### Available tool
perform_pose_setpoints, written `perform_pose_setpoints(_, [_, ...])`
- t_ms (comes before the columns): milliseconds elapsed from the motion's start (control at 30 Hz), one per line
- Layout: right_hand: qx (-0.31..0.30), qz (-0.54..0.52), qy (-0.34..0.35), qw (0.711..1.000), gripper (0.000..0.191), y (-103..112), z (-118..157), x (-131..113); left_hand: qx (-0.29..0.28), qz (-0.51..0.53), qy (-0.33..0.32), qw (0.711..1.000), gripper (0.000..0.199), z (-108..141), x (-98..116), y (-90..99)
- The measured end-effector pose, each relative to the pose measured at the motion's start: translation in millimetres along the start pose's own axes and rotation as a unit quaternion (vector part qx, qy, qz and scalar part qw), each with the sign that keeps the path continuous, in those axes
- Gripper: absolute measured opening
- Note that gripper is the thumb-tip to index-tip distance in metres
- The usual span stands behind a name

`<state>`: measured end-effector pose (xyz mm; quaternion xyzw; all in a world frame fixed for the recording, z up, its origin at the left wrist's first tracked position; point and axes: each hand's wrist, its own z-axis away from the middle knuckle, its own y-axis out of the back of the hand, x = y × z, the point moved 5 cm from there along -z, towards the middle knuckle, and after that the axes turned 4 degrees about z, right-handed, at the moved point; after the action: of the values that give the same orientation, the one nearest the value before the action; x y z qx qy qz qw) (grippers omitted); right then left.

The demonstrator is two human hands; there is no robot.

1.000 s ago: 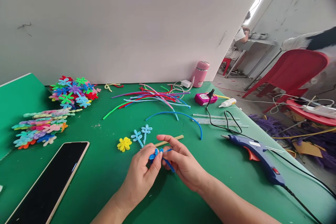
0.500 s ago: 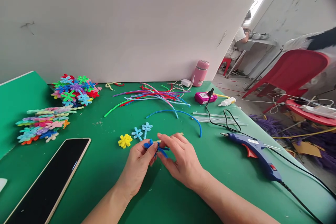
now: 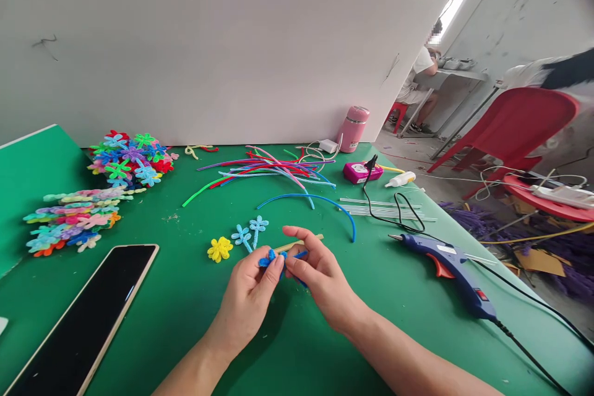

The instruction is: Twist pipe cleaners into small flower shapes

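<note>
A dark blue pipe cleaner (image 3: 266, 258), bent into small loops, is held between my two hands above the table. My left hand (image 3: 250, 291) pinches the looped part between thumb and fingers. The thumb and a finger of my right hand (image 3: 322, 278) close on it just to the right, where blue ends stick out; its index finger is raised. A thin pale yellow stick (image 3: 317, 238) passes behind the right fingers; whether it is held I cannot tell. Just beyond my left hand lie a yellow pipe-cleaner flower (image 3: 219, 249) and two light blue flowers (image 3: 258, 223) on stems.
Loose pipe cleaners (image 3: 278, 167) lie at the back, with one blue length (image 3: 320, 196) nearer. A glue gun (image 3: 448, 260), glue sticks (image 3: 385, 210) and pink bottle (image 3: 355, 130) are right. Finished flowers (image 3: 132, 158) and a phone (image 3: 88, 315) are left. Someone sits beyond.
My right index finger has lifted, and the right thumb and fingertips have closed in on the blue pipe cleaner next to my left thumb. More of the pale stick shows.
</note>
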<state>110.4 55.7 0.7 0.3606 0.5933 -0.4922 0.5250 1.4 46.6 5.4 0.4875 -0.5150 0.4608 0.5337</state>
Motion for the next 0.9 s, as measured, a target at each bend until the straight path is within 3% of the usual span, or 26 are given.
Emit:
perform_pose_setpoints(67, [0.011, -0.094, -0.079, 0.992, 0.037, -2.0, -0.5, 6.9, 0.0, -0.022, -0.006, 1.0, 0.027, -0.4, 1.3, 0.0])
perform_pose_setpoints(133, [0.014, -0.122, -0.099, 0.987, 0.04, -2.4, -1.1, 9.1, -0.001, 0.0, 0.011, 1.0, 0.027, -1.7, -2.1, 0.6])
perform_pose_setpoints(367, [-0.008, -0.05, 0.025, 0.998, 0.045, 2.3, -4.7, 5.0, -0.02, 0.223, 0.095, 0.97, 0.03, -4.8, -14.8, -1.7])
perform_pose_setpoints(600, [-0.048, -0.013, 0.049, 0.998, 0.04, -0.8, -2.6, 4.0, -0.056, 0.14, 0.094, 0.984, 0.026, -4.6, -12.6, -1.3])
perform_pose_setpoints(900, [-0.006, -0.048, -0.051, 0.998, 0.037, -2.2, -3.1, 6.7, -0.02, 0.074, 0.047, 0.996, 0.025, -1.5, -14.9, -0.5])
